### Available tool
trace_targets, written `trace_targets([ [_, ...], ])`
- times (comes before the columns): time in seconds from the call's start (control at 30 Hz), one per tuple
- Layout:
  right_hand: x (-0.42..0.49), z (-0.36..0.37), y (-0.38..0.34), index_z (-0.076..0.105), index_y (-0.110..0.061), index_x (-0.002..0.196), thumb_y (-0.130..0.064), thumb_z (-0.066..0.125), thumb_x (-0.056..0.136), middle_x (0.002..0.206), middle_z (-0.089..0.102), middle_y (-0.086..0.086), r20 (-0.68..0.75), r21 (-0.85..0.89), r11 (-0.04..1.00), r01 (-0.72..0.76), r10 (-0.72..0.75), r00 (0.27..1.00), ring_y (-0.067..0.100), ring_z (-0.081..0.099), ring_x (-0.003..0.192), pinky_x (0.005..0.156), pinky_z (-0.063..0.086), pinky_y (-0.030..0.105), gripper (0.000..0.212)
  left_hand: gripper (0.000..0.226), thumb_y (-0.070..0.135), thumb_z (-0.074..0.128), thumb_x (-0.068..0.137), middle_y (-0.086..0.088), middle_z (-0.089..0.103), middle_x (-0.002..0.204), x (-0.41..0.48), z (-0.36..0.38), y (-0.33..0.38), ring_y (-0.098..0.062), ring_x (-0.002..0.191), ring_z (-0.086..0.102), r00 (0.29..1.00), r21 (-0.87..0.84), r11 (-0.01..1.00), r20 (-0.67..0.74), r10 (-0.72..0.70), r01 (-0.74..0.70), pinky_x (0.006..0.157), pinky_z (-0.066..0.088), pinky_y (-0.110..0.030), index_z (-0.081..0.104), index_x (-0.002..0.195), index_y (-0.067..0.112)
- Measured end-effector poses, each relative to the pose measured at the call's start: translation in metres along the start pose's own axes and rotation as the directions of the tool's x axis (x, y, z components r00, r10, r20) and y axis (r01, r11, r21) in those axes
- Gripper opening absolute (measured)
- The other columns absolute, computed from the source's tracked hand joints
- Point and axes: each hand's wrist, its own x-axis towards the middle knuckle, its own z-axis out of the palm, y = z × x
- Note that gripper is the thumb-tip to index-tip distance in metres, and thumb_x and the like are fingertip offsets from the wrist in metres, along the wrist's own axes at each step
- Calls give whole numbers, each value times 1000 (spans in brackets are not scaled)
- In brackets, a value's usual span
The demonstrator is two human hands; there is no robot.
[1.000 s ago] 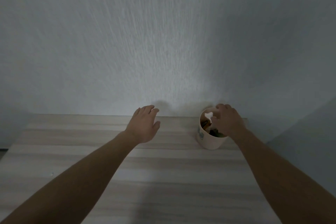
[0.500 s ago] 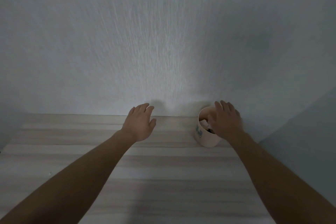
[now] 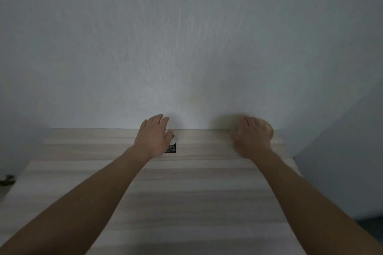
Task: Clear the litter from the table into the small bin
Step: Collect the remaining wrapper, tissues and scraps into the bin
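My left hand [image 3: 153,136] lies flat with fingers apart at the far middle of the wooden table [image 3: 186,192]. A black printed packet [image 3: 171,148] and a small white piece [image 3: 174,139] peek out beside its thumb. My right hand [image 3: 251,138] is draped over the small beige bin [image 3: 268,130] near the table's far right corner. The bin is blurred and mostly hidden behind the hand, so its contents do not show.
A pale wall rises directly behind the table's far edge. The table's right edge [image 3: 294,163] drops off just beyond the bin. A small dark object [image 3: 7,179] lies on the floor at the far left.
The bin and my right hand have shifted right, toward the corner. My left hand has moved forward, and a black packet with a white piece now shows by its thumb.
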Motion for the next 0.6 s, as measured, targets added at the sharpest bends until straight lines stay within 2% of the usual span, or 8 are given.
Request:
trace_targets([
  [0.07,-16,0,-24,46,-7,127,-43,33,85,127,53,14,16,-2,1000,21,-21,1000,34,46,117,98,40,46,56,52,36,39,98,-13,33,152,-13,-7,-20,-28,140,27,1000,-7,1000,3,12,-12,116,19,-43,35,144,12],
  [0.27,-56,5,-86,43,-9,130,-42,41,90,130,49,10,26,48,998,38,-39,999,30,42,123,102,36,44,52,52,37,41,98,-15,36,150,-50,-21,-68,-30,139,31,1000,-2,1000,25,12,-12,115,23,-45,37,142,11],
  [0.47,-65,8,-117,35,-10,140,-40,37,93,143,42,8,33,80,992,102,-105,994,27,33,134,111,28,43,56,54,38,39,98,-14,34,151,-82,-37,-91,-29,140,29,997,31,997,23,-71,70,116,21,-44,35,144,11],
  [0.6,-65,15,-129,34,-10,141,-39,37,93,144,41,8,46,125,982,145,-152,987,27,32,135,111,27,43,56,53,38,39,97,-13,36,150,-110,-45,-100,-29,139,30,990,72,988,35,-137,134,116,22,-45,36,143,12],
])
